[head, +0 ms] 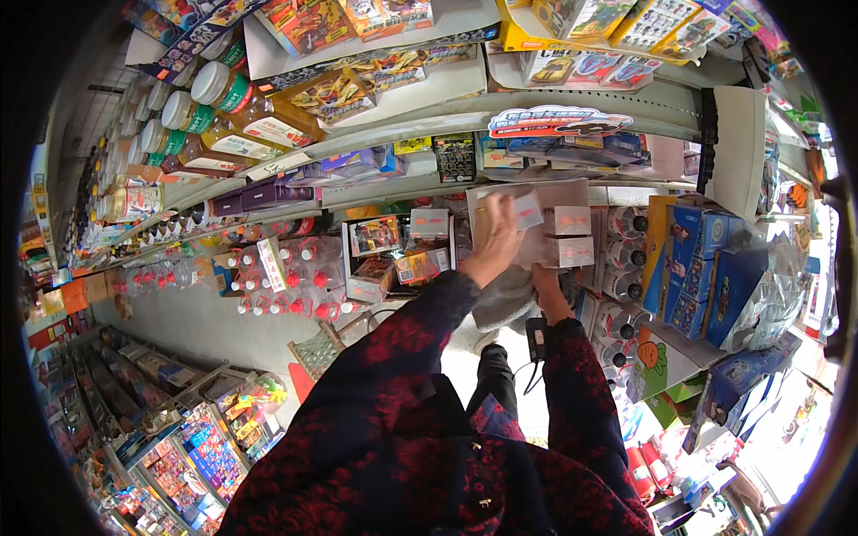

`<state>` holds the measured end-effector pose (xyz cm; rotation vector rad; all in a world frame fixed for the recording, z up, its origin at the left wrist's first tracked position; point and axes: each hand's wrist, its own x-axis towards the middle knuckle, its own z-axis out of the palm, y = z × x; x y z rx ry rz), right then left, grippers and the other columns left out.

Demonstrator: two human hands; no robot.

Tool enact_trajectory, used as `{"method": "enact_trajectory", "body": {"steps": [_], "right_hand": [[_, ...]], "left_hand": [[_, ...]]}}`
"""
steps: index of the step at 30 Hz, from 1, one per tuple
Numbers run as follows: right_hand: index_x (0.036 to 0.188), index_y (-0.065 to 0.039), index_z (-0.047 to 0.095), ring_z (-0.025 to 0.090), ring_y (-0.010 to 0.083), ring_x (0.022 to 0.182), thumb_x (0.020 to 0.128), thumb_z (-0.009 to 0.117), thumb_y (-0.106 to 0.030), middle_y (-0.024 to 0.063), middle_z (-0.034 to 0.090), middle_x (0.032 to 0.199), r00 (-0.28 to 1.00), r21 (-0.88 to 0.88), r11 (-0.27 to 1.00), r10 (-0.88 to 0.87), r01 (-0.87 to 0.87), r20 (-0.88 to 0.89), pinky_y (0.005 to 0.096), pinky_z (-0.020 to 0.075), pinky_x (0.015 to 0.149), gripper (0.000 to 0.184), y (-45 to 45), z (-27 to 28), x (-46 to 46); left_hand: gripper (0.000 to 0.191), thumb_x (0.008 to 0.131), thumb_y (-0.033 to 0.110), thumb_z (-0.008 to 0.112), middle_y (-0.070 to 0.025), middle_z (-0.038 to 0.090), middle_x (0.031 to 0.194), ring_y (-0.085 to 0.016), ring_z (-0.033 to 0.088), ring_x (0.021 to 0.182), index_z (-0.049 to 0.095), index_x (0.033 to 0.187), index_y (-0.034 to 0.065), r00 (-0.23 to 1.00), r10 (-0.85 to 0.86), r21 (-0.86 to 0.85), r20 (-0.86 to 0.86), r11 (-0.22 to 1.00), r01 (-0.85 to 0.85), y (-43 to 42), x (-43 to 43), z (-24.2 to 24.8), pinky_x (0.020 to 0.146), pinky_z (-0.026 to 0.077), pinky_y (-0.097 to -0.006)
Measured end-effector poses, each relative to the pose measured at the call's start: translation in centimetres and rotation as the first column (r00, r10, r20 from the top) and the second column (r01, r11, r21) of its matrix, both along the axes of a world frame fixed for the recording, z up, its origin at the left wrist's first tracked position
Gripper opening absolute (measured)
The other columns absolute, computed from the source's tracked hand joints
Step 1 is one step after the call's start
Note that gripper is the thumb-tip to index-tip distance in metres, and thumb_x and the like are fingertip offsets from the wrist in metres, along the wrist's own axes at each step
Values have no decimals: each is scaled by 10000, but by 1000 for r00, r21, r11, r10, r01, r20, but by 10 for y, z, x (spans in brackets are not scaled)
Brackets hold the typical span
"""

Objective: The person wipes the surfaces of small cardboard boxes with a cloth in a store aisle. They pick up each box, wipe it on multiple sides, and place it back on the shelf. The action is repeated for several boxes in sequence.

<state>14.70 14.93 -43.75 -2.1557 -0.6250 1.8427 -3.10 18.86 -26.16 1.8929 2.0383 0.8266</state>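
Note:
A small white box (527, 210) sits at the fingers of my left hand (497, 238), which is blurred and seems to grip it. Below it is an open cardboard carton (566, 190), tilted towards me. Two small whitish boxes with reddish print, an upper one (572, 220) and a lower one (574, 252), stand at the carton's right side. My right hand (551, 298) holds the carton's near edge from below; its fingertips are partly hidden. Grey cloth (503, 305) hangs beneath the carton, between my forearms.
To the left, another carton (345, 258) holds small boxed goods beside shrink-wrapped red-capped bottles (315, 251). Black-capped bottles (623, 254) and blue boxes (694, 268) flank my right side. A shelf edge (415, 187) runs behind the carton. A woven stool (318, 352) stands on the floor.

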Motion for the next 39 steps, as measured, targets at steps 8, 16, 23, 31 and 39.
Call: {"method": "enact_trajectory", "body": {"steps": [8,16,23,31,39], "right_hand": [[1050,89,525,560,227,770,802,496,-190,158,585,927,999,81,996,48,-48,8,384,442,657,375,-3,-11,1],[1098,106,515,587,250,819,803,513,-204,169,601,922,994,125,987,96,-101,45,373,456,695,428,-3,-10,4],[1092,110,522,587,263,843,805,532,-239,188,605,924,970,42,989,131,-143,203,381,449,706,452,3,-9,-7],[1098,115,521,581,259,855,813,545,-269,186,602,953,983,72,990,112,-124,146,384,445,715,478,17,21,-25],[1104,119,520,576,255,868,822,557,-299,184,600,982,993,83,994,66,-74,95,387,442,724,506,15,47,-23]], "left_hand": [[331,849,331,625,-28,605,915,-127,539,693,620,957,18,495,368,-355,788,927,-124,-133,-137,26,586,444,-277],[433,858,401,598,-117,599,836,-240,544,827,594,955,-21,841,532,-604,100,704,-374,-161,-211,-1,741,441,-379],[579,682,230,732,-194,444,1139,-372,403,1094,488,1173,44,999,37,-111,-29,993,-40,-73,-85,31,913,352,-456],[1105,571,322,818,-267,154,1401,-518,115,1299,160,1445,168,911,-405,-243,-76,894,377,19,88,23,959,226,-682],[950,602,228,771,-355,226,1318,-526,214,1224,246,1386,120,970,-211,-220,123,947,234,11,74,6,938,288,-646]]}}
